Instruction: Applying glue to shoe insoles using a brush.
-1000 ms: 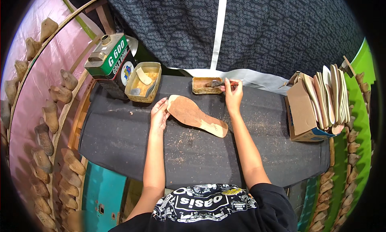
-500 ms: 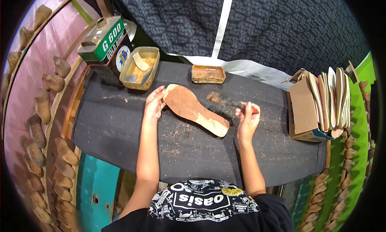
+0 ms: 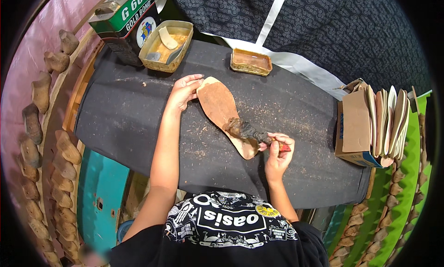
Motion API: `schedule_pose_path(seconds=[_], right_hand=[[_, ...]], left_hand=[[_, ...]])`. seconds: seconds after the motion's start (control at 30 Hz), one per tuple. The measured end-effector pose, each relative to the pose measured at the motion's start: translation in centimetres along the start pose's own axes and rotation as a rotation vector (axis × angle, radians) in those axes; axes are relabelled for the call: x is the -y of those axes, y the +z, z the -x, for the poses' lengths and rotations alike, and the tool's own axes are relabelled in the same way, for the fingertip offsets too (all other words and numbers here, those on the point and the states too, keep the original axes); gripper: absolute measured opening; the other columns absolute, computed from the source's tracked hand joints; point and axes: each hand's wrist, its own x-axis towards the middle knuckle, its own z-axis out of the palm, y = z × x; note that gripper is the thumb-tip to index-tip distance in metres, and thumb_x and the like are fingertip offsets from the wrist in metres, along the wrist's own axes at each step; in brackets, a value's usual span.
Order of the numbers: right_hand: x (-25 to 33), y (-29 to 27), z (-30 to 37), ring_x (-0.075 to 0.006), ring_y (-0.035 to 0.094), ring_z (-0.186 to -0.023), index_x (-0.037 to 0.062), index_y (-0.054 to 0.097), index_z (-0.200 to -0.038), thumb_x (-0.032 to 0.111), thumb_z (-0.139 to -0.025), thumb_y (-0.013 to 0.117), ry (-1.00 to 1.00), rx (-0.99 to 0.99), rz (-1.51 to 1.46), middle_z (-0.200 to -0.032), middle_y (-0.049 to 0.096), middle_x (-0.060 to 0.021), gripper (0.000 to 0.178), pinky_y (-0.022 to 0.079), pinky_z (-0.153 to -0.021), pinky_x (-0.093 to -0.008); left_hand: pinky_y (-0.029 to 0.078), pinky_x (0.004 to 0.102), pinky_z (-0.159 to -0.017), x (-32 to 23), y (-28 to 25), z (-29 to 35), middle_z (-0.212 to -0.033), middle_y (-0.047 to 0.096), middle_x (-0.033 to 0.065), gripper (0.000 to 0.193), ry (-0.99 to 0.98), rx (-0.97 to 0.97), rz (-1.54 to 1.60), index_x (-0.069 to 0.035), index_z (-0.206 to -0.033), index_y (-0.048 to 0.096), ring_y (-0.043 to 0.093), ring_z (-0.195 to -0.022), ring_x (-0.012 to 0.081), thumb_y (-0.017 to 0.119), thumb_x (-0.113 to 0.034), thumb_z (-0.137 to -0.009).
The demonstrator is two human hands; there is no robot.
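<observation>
My left hand (image 3: 185, 92) grips the sole (image 3: 216, 103) by its edge at the wide end, thumb and fingers closed on the rim. My right hand (image 3: 279, 157) is closed around the red handle of the brush (image 3: 249, 129), with the bristles pointing left, away from my palm.

Position of the sole: between my hands, above the middle of the table (image 3: 138, 114), wide end up and to the left, heel end down and to the right. I cannot tell whether its underside touches the black cloth. Its upper face is mostly brown, with pale areas at the wide-end edge and near the heel. The bristles lie across its narrow part; how firmly they press, I cannot tell.

Beyond the sole, near the far edge, stands the tray (image 3: 251, 69), small and rectangular, with brown residue inside. To its left is the tub (image 3: 157, 65), larger, containing a pale curved piece and grey pieces. The can (image 3: 122, 29), green and black, stands just beside the tub. At the right end, the box (image 3: 354, 128) holds upright insoles (image 3: 391, 121). Fine debris is scattered over the cloth.
</observation>
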Motion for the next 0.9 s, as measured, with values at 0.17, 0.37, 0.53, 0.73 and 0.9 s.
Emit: schedule_pose_path(seconds=[0.17, 0.37, 0.53, 0.73, 0.9], right_hand=[[-0.9, 0.1, 0.5, -0.0158, 0.052, -0.073, 0.0020, 0.036, -0.091, 0.005, -0.081, 0.045, -0.068, 0.079, 0.081, -0.097, 0.047, -0.0165, 0.014, 0.047, -0.058, -0.0238], [-0.8, -0.5, 1.4, -0.0204, 0.055, -0.083, 0.0005, 0.038, -0.086, -0.002, -0.076, 0.051, -0.027, 0.147, 0.133, -0.093, 0.053, -0.0183, 0.016, 0.045, -0.070, -0.0284], [0.0, -1.9, 1.9, -0.0207, 0.056, -0.079, 0.0009, 0.040, -0.081, -0.004, -0.073, 0.053, -0.057, 0.152, 0.220, -0.084, 0.055, -0.0172, 0.016, 0.045, -0.069, -0.0285], [1.7, -2.2, 1.0, -0.0197, 0.057, -0.068, 0.0006, 0.041, -0.073, -0.004, -0.070, 0.055, -0.116, 0.162, 0.328, -0.075, 0.056, -0.0165, 0.014, 0.046, -0.062, -0.0285], [0.8, -0.1, 0.5, -0.0224, 0.058, -0.071, 0.0001, 0.044, -0.077, -0.005, -0.068, 0.056, -0.223, 0.137, 0.251, -0.076, 0.057, -0.0160, 0.016, 0.047, -0.063, -0.0286]], left_hand=[[0.045, 0.0225, -0.063, 0.1, 0.1, 0.1, -0.087, 0.057, 0.0048, 0.027, -0.003, -0.010, -0.023, -0.003, -0.098, 0.050, 0.055, -0.075, 0.0100, 0.057, -0.011, -0.074], [0.043, 0.0223, -0.062, -0.1, 0.1, 0.1, -0.085, 0.059, 0.0029, 0.025, -0.027, -0.044, -0.074, -0.005, -0.097, 0.052, 0.054, -0.074, 0.0087, 0.058, -0.012, -0.073], [0.043, 0.0211, -0.061, 0.0, -0.1, -0.1, -0.084, 0.058, 0.0027, 0.026, -0.030, -0.045, -0.109, -0.006, -0.097, 0.052, 0.055, -0.073, 0.0081, 0.058, -0.013, -0.073], [0.043, 0.0202, -0.061, -0.1, 0.0, 0.1, -0.085, 0.058, 0.0014, 0.027, -0.026, -0.053, -0.124, -0.006, -0.097, 0.052, 0.054, -0.072, 0.0073, 0.058, -0.015, -0.073], [0.043, 0.0205, -0.061, -0.1, 0.2, 0.1, -0.085, 0.058, 0.0015, 0.027, -0.024, -0.055, -0.104, -0.006, -0.097, 0.052, 0.054, -0.072, 0.0074, 0.058, -0.016, -0.073]])
